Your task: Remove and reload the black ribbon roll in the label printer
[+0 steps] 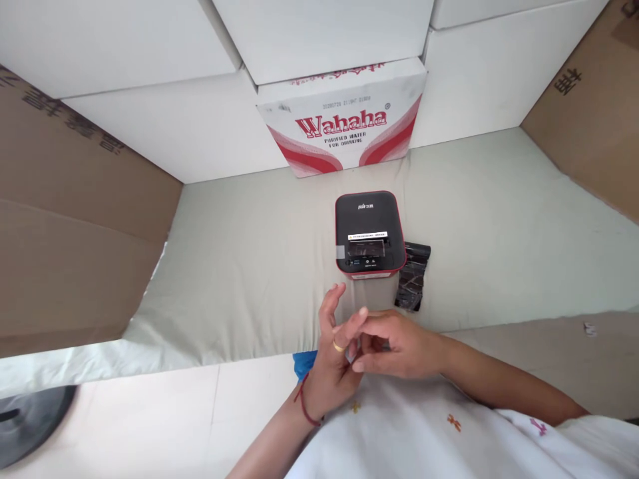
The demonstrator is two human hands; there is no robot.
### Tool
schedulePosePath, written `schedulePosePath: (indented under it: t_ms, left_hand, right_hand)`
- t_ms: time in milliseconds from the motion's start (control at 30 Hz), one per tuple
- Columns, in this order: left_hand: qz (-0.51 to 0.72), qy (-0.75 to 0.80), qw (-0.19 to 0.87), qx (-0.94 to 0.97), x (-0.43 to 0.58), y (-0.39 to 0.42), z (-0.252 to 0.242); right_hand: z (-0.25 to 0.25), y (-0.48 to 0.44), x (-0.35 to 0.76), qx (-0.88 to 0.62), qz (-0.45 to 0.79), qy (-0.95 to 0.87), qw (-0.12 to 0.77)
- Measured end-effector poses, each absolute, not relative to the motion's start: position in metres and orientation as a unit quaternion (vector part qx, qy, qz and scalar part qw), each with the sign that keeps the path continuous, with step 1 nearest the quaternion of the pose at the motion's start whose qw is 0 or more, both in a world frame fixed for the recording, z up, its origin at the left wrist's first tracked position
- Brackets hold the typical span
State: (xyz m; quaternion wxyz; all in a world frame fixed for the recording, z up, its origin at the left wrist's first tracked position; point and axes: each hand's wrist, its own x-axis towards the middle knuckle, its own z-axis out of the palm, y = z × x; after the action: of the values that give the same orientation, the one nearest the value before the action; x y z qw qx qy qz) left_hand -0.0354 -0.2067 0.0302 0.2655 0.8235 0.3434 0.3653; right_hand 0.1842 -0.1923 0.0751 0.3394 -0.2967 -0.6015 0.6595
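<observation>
Both hands meet in front of my body, near the cloth's front edge. My left hand [340, 349], with a gold ring and a red wrist string, has its fingers apart and raised. The bent fingers of my right hand [392, 344] touch it from the right; whether anything small lies between them cannot be made out. Just beyond the hands stands a black device with a red rim [369, 221], a white label strip across its top. A crumpled dark film roll [412, 278] lies against its right side.
A white and red Wahaha carton [349, 130] stands behind the device. White boxes [164, 126] form the back wall, with brown cardboard [74, 233] at left and right [589, 126]. A black round base [37, 422] is on the floor at lower left.
</observation>
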Motion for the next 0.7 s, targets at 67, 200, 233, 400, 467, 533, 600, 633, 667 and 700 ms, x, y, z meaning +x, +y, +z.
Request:
schedulePosePath:
  t_ms: [67,200,233,400,467,533,600,633,667,700]
  left_hand:
    - [0.364,0.332,0.264,0.829,-0.030,-0.205,0.030]
    - [0.355,0.332,0.310,0.817,-0.024,-0.203,0.034]
    - [0.353,0.330,0.326,0.813,-0.024,-0.202,0.034]
    - [0.342,0.363,0.271,0.823,-0.024,-0.195,0.025]
    - [0.312,0.395,0.160,0.849,-0.024,-0.190,0.021]
    - [0.274,0.416,0.067,0.864,-0.024,-0.185,0.020]
    - [0.251,0.425,0.028,0.869,-0.024,-0.182,0.022]
    - [0.247,0.427,0.021,0.869,-0.024,-0.180,0.023]
    - [0.249,0.429,0.018,0.868,-0.024,-0.179,0.025]
    - [0.260,0.429,0.020,0.865,-0.025,-0.178,0.028]
  right_hand:
    - [0.068,-0.187,0.177,-0.277,0.715,-0.553,0.324]
    - [0.053,-0.184,0.171,-0.277,0.795,-0.440,0.313]
    - [0.050,-0.184,0.170,-0.281,0.803,-0.420,0.316]
    - [0.046,-0.185,0.166,-0.336,0.791,-0.374,0.348]
    - [0.049,-0.185,0.167,-0.357,0.782,-0.366,0.355]
    - [0.052,-0.183,0.167,-0.373,0.776,-0.360,0.358]
    - [0.054,-0.181,0.166,-0.383,0.772,-0.356,0.361]
    - [0.054,-0.180,0.165,-0.386,0.772,-0.354,0.361]
    - [0.055,-0.179,0.165,-0.387,0.772,-0.353,0.361]
    - [0.056,-0.179,0.166,-0.387,0.771,-0.354,0.362]
